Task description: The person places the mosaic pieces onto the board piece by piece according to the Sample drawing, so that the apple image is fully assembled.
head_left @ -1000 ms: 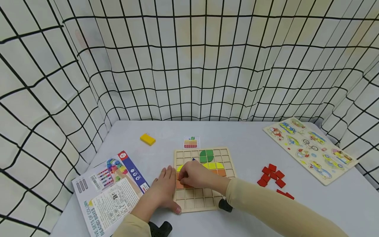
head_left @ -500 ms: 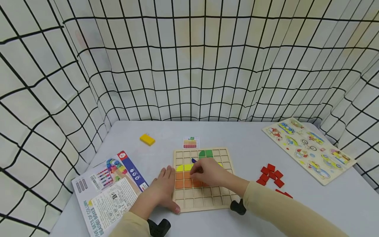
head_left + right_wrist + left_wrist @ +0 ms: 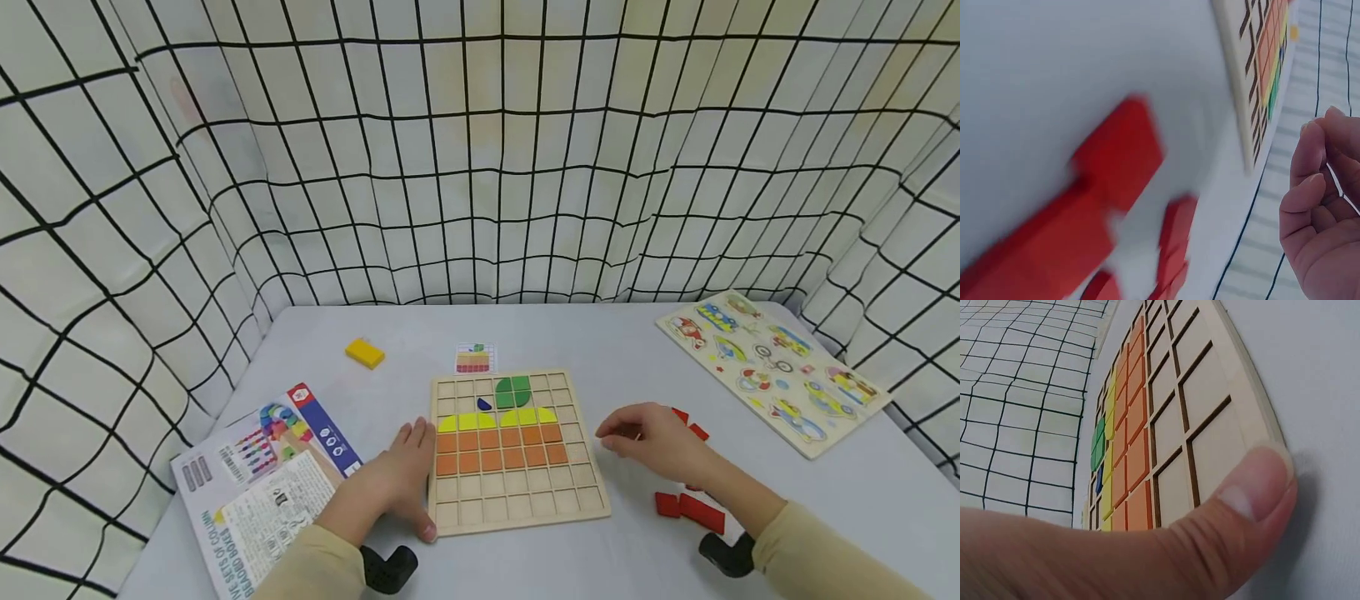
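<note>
Counter point(image 3: 622, 350) with a wooden grid board point(image 3: 517, 507) set between your hands

White netted walls point(image 3: 525, 200) rise behind and beside the counter. Toward its far right, a wooden vehicle puzzle board point(image 3: 772, 371) lies at a slant. On the left you have a printed package point(image 3: 258, 483), also angled, with "BEADED BOXES" among its lettering. The grid board sits flat between these two.

Your left hand point(image 3: 401, 479) lies along the left side of the grid board, its fingers straight and the thumb spread wide from them, tip at the near-left corner. Your right hand point(image 3: 652, 433) is off the board's right side, over the red tiles point(image 3: 667, 504); its fingers are loosely bent, thumb and index tips narrowly set, and they carry nothing in the right wrist view.

On the grid board, two rows of orange tiles point(image 3: 491, 461) run side by side, with a single row of yellow tiles point(image 3: 467, 422) along their far edge, rounded at its ends. Beyond those, green tiles point(image 3: 506, 386) form a leaf shape. A small pattern card point(image 3: 475, 358) lies just past the board, and a yellow block point(image 3: 365, 352) farther left. Some red tiles are partly hidden behind your right hand. Left of the green tiles sits a small dark-blue piece point(image 3: 483, 403).
</note>
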`<state>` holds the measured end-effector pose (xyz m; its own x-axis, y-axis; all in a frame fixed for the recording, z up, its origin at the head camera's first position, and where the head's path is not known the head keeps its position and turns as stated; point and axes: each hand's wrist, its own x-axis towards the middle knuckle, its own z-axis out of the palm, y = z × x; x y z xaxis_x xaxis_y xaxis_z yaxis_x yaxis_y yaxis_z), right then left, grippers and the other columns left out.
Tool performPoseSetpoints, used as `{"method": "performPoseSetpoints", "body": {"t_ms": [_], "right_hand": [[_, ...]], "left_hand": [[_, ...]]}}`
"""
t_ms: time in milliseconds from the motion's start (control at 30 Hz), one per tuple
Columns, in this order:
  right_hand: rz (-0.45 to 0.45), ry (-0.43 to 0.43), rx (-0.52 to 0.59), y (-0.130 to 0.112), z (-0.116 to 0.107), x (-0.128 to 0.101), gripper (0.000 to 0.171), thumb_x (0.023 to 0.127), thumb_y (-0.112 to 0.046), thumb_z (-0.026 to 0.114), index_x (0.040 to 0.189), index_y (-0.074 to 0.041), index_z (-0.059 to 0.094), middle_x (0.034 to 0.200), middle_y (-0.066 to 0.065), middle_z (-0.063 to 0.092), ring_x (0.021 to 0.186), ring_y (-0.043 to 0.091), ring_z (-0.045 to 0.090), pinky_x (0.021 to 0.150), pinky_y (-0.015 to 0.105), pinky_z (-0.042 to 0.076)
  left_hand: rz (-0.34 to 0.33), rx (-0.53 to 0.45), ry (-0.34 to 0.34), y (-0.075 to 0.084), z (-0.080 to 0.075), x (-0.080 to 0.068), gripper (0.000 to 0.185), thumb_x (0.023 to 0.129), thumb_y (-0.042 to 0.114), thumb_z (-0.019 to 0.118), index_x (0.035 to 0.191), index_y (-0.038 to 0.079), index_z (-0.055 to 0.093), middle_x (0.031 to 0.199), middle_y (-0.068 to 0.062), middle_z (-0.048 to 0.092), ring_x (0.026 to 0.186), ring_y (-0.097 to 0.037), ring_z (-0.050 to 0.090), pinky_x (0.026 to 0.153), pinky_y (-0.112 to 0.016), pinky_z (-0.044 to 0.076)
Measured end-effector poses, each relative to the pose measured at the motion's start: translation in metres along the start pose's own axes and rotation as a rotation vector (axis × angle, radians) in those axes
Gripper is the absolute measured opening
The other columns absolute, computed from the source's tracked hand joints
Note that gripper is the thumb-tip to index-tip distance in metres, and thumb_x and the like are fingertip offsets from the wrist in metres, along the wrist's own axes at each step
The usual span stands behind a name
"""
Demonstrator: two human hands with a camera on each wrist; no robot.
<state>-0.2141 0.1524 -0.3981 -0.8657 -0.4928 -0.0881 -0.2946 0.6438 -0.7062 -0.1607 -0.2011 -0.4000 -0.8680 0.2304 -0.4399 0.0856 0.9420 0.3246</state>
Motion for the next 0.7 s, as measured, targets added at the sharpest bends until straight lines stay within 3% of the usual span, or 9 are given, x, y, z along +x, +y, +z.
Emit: {"method": "performPoseSetpoints", "body": {"t_ms": [267, 467, 700], "right_hand": [[0.119, 0.124, -0.053, 0.044, -0.038, -0.034, 0.02, 0.097, -0.016, 0.069, 0.114, -0.006, 0.073, 0.104, 0.006, 0.074, 0.086, 0.015, 0.064, 0.068, 0.021, 0.056], [0.163, 0.122, -0.09, 0.063, -0.051, -0.043, 0.019, 0.097, -0.015, 0.069, 0.113, -0.007, 0.073, 0.105, 0.005, 0.074, 0.094, 0.018, 0.065, 0.07, 0.02, 0.055], [0.021, 0.013, -0.174, 0.071, -0.039, -0.036, 0.023, 0.091, -0.012, 0.076, 0.114, -0.015, 0.074, 0.101, -0.002, 0.067, 0.09, 0.013, 0.058, 0.069, 0.019, 0.054]], "left_hand": [[0.006, 0.022, -0.006, 0.0, 0.0, 0.0, 0.132, 0.06, 0.032, 0.1, 0.157, -0.012, 0.022, 0.166, -0.033, 0.016, 0.155, -0.052, 0.013, 0.12, -0.065, 0.028], [0.0, 0.016, -0.01, 0.001, 0.0, -0.001, 0.131, 0.06, 0.031, 0.1, 0.156, -0.012, 0.023, 0.166, -0.033, 0.016, 0.155, -0.052, 0.011, 0.12, -0.065, 0.026], [0.008, 0.01, -0.01, 0.002, -0.001, -0.001, 0.13, 0.06, 0.03, 0.1, 0.156, -0.012, 0.023, 0.166, -0.033, 0.015, 0.155, -0.052, 0.01, 0.121, -0.065, 0.026]]}}
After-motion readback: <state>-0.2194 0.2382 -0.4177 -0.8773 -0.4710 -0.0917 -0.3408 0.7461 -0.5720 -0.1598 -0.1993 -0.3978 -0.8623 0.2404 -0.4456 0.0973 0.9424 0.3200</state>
